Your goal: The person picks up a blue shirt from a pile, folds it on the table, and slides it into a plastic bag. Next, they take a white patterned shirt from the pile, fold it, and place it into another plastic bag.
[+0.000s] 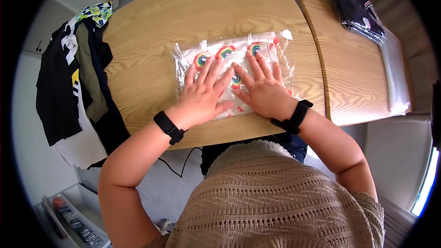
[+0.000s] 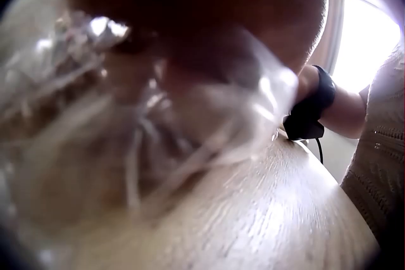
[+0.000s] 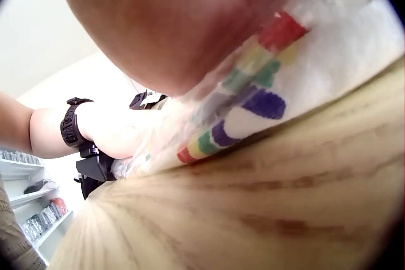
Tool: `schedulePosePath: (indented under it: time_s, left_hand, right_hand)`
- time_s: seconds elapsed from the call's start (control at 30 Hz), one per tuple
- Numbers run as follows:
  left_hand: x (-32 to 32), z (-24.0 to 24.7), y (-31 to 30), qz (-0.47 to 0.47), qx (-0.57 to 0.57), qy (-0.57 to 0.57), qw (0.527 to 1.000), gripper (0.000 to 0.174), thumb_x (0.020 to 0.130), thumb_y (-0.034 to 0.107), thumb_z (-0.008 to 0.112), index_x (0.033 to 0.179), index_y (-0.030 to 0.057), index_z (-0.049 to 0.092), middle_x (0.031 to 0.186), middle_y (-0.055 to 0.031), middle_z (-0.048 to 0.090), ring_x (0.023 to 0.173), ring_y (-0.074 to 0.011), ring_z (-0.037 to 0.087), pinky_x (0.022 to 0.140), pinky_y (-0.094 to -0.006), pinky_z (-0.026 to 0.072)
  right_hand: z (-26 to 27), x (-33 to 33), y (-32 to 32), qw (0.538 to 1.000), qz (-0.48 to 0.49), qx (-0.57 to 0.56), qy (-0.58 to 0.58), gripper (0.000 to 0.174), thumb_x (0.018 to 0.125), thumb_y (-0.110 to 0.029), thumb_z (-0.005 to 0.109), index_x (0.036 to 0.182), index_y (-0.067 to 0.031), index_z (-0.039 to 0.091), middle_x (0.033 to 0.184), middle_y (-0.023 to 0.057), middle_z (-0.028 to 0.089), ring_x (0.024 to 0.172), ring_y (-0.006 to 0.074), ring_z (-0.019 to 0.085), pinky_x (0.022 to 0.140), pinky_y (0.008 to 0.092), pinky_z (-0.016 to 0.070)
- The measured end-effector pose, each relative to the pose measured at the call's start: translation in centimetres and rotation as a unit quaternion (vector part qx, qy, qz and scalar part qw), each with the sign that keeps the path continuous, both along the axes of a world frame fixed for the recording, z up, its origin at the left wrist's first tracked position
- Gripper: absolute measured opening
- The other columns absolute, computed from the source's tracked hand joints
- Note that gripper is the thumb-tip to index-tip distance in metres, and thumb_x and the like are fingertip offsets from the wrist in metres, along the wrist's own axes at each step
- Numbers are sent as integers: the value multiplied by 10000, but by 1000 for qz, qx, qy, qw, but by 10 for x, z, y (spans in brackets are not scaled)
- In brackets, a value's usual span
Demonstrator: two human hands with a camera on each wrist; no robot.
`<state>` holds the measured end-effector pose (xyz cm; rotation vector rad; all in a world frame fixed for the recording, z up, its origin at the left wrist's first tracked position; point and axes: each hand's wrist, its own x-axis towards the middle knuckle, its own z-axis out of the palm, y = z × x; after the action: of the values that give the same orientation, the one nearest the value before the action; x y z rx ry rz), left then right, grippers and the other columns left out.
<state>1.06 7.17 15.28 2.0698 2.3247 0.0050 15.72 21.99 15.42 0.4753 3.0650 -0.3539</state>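
Note:
A folded white cloth item with rainbow prints lies inside a clear plastic bag on the wooden table. Flat on the bag's left half rests my left hand, fingers straight and spread. My right hand presses on the right half, its fingers also extended and pointing away from me. The two thumbs angle toward each other near the bag's close edge. Wrinkled, shiny plastic fills much of the left wrist view. In the right wrist view, the rainbow-printed cloth shows beneath the palm, close over the tabletop.
Several clothes hang over the table's left edge. On a second table to the right lie a bagged dark garment and a stack of clear plastic bags. A drawer or bin with packaged items stands low at left.

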Motion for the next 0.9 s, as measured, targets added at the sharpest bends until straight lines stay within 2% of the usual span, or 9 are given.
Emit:
schedulePosePath:
  time_s: [0.47, 0.53, 0.63, 0.67, 0.7, 0.73, 0.77, 0.8, 0.9]
  left_hand:
    - [-5, -7, -3, -12, 15, -2, 1000, 781, 886, 548, 478, 1491, 150, 184, 1546, -161, 93, 1429, -337, 69, 1118, -552, 56]
    - [-5, -7, -5, -13, 29, -16, 999, 764, 884, 556, 478, 1483, 159, 221, 1539, -173, 131, 1430, -330, 89, 1109, -569, 81]
    - [-6, 1, -6, 2, -3, -55, 998, 751, 886, 542, 487, 1480, 158, 232, 1541, -171, 116, 1432, -331, 76, 1122, -542, 76]
    - [-10, 5, -6, 6, -6, -111, 994, 744, 876, 512, 519, 1472, 153, 252, 1545, -166, 97, 1434, -329, 64, 1131, -525, 74]
    - [-13, 8, -8, 4, -1, -104, 995, 744, 876, 512, 519, 1472, 153, 252, 1545, -166, 97, 1434, -329, 64, 1131, -525, 74]
    - [-17, 11, -9, -7, 22, -112, 993, 745, 870, 507, 532, 1468, 156, 260, 1545, -165, 93, 1435, -326, 60, 1133, -525, 71]
    - [-19, 14, -10, -18, 45, -121, 991, 745, 863, 501, 546, 1465, 159, 268, 1546, -164, 89, 1435, -323, 56, 1134, -525, 68]
    - [-16, 28, -12, -5, -7, -38, 999, 769, 845, 506, 571, 1462, 159, 272, 1547, -164, 83, 1437, -327, 41, 1132, -536, 68]
    - [-21, 33, -11, -13, -60, -8, 998, 824, 832, 491, 610, 1475, 146, 227, 1551, -159, 67, 1441, -326, 3, 1131, -532, 77]
  right_hand:
    - [-3, -2, -3, 1000, -6, 3, -14, 627, 957, -479, 363, 1489, -186, 204, 1549, 175, 73, 1434, 356, 49, 1101, 589, 107]
    - [0, 0, -8, 1000, -9, 7, -13, 625, 957, -479, 364, 1486, -183, 210, 1547, 179, 82, 1433, 357, 56, 1102, 588, 108]
    - [11, -3, -14, 999, -16, 30, -14, 635, 945, -466, 394, 1484, -181, 215, 1542, 183, 112, 1431, 356, 80, 1100, 593, 108]
    - [13, -5, -21, 998, -33, 57, -15, 643, 935, -451, 417, 1483, -181, 216, 1541, 183, 123, 1431, 354, 88, 1098, 599, 107]
    - [15, -7, -27, 995, -51, 83, -16, 652, 924, -436, 439, 1482, -181, 217, 1539, 183, 134, 1431, 351, 97, 1095, 604, 107]
    - [14, -10, -28, 992, -49, 113, 13, 713, 863, -429, 540, 1473, -206, 246, 1533, 169, 156, 1422, 353, 135, 1090, 613, 147]
    - [17, -12, -27, 992, -51, 116, 19, 713, 863, -429, 540, 1473, -206, 246, 1533, 169, 156, 1422, 353, 135, 1090, 613, 147]
    - [20, -14, -24, 994, -37, 102, -5, 729, 855, -424, 550, 1477, -211, 236, 1533, 170, 157, 1423, 351, 135, 1091, 612, 145]
    - [24, -20, -14, 996, -15, 77, -41, 757, 843, -426, 562, 1485, -226, 213, 1532, 176, 159, 1425, 353, 127, 1094, 613, 130]
